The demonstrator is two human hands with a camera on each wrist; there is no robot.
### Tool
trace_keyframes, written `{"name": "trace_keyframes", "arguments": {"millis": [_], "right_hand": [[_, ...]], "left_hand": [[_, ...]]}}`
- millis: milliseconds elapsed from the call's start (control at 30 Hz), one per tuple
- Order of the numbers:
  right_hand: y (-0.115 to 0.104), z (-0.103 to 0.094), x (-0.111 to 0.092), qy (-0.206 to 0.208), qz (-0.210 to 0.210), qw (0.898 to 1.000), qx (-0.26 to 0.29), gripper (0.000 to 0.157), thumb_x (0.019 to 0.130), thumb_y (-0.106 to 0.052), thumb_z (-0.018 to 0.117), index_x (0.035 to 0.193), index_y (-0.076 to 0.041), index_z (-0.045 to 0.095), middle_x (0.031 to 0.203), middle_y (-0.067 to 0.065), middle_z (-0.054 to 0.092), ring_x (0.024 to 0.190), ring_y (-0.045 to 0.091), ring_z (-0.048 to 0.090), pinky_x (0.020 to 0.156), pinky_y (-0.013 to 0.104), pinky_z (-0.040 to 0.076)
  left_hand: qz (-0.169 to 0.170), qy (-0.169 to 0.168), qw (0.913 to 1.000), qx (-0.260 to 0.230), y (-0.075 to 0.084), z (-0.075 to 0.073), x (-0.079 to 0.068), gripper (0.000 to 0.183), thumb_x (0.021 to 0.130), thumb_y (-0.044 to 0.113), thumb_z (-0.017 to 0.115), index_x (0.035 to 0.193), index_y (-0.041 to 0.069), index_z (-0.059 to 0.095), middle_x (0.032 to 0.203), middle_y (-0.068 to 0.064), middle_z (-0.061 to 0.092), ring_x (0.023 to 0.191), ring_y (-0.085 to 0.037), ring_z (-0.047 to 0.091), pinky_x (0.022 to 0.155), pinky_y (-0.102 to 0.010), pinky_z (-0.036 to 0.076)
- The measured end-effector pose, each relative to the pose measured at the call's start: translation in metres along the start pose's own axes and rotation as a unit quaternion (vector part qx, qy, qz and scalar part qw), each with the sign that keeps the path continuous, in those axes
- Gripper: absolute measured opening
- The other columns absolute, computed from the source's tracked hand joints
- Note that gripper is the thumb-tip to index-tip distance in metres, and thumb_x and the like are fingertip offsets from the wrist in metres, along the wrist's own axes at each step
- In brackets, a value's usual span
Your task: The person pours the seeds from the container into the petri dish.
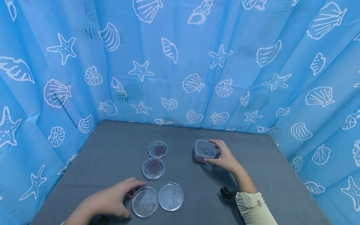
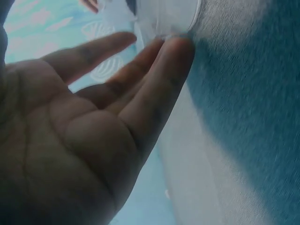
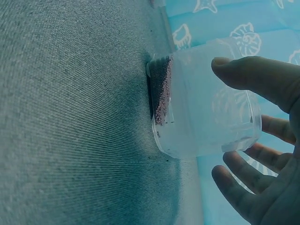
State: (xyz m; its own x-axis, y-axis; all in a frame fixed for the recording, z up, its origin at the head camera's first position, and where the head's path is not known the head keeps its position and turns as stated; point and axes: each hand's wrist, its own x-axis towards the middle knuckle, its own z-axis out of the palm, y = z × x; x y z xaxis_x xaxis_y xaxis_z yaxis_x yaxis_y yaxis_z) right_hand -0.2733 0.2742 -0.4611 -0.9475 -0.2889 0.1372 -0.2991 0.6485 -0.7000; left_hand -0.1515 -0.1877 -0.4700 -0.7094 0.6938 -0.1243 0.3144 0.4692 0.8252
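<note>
My right hand (image 1: 225,157) has its thumb and fingers about a clear square plastic container (image 3: 201,103), right of the table's middle. Small dark-reddish grains (image 3: 162,93) lie in the bottom of it. On the near left, my left hand (image 1: 112,198) rests low with its fingers extended, fingertips right at the rim of a clear petri dish (image 1: 144,202). A second clear dish (image 1: 171,197) sits against that one on its right. Farther back are two round dishes holding reddish grains, one nearer (image 1: 153,168) and one farther (image 1: 157,149).
Grey cloth covers the table (image 1: 118,150). A blue curtain (image 1: 180,62) with white shell and starfish prints hangs behind it and along both sides. Near the right forearm a black strap (image 1: 228,193) shows beside the pale sleeve (image 1: 254,207).
</note>
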Motion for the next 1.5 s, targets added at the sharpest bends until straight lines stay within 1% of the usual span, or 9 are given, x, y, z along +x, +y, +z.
{"name": "trace_keyframes", "arguments": {"millis": [133, 233, 433, 633, 900, 1100, 1233, 1367, 1500], "right_hand": [[0.001, 0.0, 0.0, -0.001, 0.0, 1.0, 0.001, 0.087, 0.085, -0.022, 0.091, 0.158, -0.008, 0.045, 0.156, 0.023, 0.043, 0.142, 0.049, 0.047, 0.109, 0.064, 0.052], [0.001, -0.001, 0.0, -0.001, 0.005, 1.0, 0.001, 0.087, 0.086, -0.023, 0.09, 0.158, -0.008, 0.044, 0.157, 0.024, 0.043, 0.142, 0.05, 0.047, 0.109, 0.064, 0.052], [0.003, -0.001, 0.0, -0.004, 0.019, 1.0, 0.008, 0.09, 0.09, -0.025, 0.087, 0.162, -0.008, 0.037, 0.161, 0.026, 0.041, 0.145, 0.05, 0.046, 0.11, 0.063, 0.052], [0.005, -0.002, 0.0, -0.011, 0.03, 0.999, 0.033, 0.1, 0.091, -0.023, 0.086, 0.168, -0.008, 0.024, 0.165, 0.03, 0.036, 0.147, 0.052, 0.044, 0.11, 0.06, 0.053], [0.012, 0.0, 0.001, -0.028, 0.064, 0.996, 0.058, 0.095, 0.09, -0.026, 0.086, 0.166, -0.009, 0.03, 0.165, 0.027, 0.038, 0.146, 0.052, 0.046, 0.11, 0.06, 0.053], [0.019, 0.005, 0.002, -0.032, 0.056, 0.995, 0.074, 0.098, 0.09, -0.023, 0.087, 0.166, -0.011, 0.026, 0.167, 0.028, 0.034, 0.148, 0.055, 0.042, 0.118, 0.065, 0.044], [0.021, 0.007, 0.003, -0.03, 0.049, 0.995, 0.08, 0.098, 0.09, -0.022, 0.087, 0.166, -0.008, 0.027, 0.165, 0.03, 0.036, 0.148, 0.056, 0.042, 0.119, 0.064, 0.043], [0.02, 0.01, 0.003, -0.015, 0.042, 0.996, 0.08, 0.096, 0.087, -0.02, 0.089, 0.164, -0.007, 0.032, 0.162, 0.028, 0.041, 0.144, 0.053, 0.048, 0.113, 0.061, 0.05], [0.013, 0.016, 0.002, 0.002, 0.03, 0.996, 0.087, 0.095, 0.084, -0.019, 0.092, 0.161, -0.01, 0.037, 0.16, 0.024, 0.046, 0.141, 0.049, 0.053, 0.103, 0.05, 0.06]], "left_hand": [[-0.002, 0.023, 0.9993, 0.029, 0.003, 0.005, 0.004, 0.102, 0.07, 0.035, 0.1, 0.155, 0.007, 0.05, 0.132, -0.001, 0.059, 0.114, -0.011, 0.059, 0.094, -0.026, 0.057], [-0.005, 0.035, 0.998, 0.052, 0.005, 0.008, 0.008, 0.108, 0.066, 0.042, 0.101, 0.155, 0.007, 0.051, 0.129, 0.002, 0.06, 0.113, -0.011, 0.059, 0.093, -0.027, 0.057], [-0.009, 0.044, 0.9967, 0.068, 0.004, 0.011, 0.015, 0.094, 0.067, 0.04, 0.101, 0.146, 0.015, 0.058, 0.126, 0.005, 0.061, 0.111, -0.01, 0.058, 0.091, -0.027, 0.055], [0.001, 0.059, 0.9957, 0.071, -0.001, 0.01, 0.021, 0.092, 0.069, 0.042, 0.1, 0.145, 0.012, 0.059, 0.127, 0.003, 0.06, 0.116, -0.013, 0.059, 0.097, -0.029, 0.056], [-0.009, 0.06, 0.9957, 0.07, 0.0, 0.005, 0.026, 0.089, 0.072, 0.044, 0.098, 0.147, 0.012, 0.059, 0.126, 0.002, 0.06, 0.114, -0.015, 0.059, 0.094, -0.029, 0.055], [-0.03, 0.051, 0.9968, 0.053, -0.001, 0.001, 0.029, 0.089, 0.074, 0.042, 0.097, 0.148, 0.013, 0.058, 0.128, 0.0, 0.059, 0.116, -0.019, 0.059, 0.095, -0.03, 0.057], [-0.036, 0.051, 0.9963, 0.058, -0.004, -0.001, 0.034, 0.089, 0.072, 0.042, 0.098, 0.147, 0.014, 0.058, 0.127, 0.001, 0.059, 0.116, -0.019, 0.059, 0.094, -0.03, 0.058], [-0.027, 0.051, 0.9964, 0.062, -0.004, -0.003, 0.037, 0.089, 0.071, 0.041, 0.099, 0.145, 0.013, 0.059, 0.127, 0.0, 0.06, 0.115, -0.019, 0.06, 0.092, -0.03, 0.058], [-0.017, 0.052, 0.9966, 0.061, -0.002, -0.005, 0.038, 0.089, 0.07, 0.039, 0.1, 0.144, 0.012, 0.06, 0.128, -0.002, 0.06, 0.113, -0.02, 0.06, 0.091, -0.029, 0.059]]}}
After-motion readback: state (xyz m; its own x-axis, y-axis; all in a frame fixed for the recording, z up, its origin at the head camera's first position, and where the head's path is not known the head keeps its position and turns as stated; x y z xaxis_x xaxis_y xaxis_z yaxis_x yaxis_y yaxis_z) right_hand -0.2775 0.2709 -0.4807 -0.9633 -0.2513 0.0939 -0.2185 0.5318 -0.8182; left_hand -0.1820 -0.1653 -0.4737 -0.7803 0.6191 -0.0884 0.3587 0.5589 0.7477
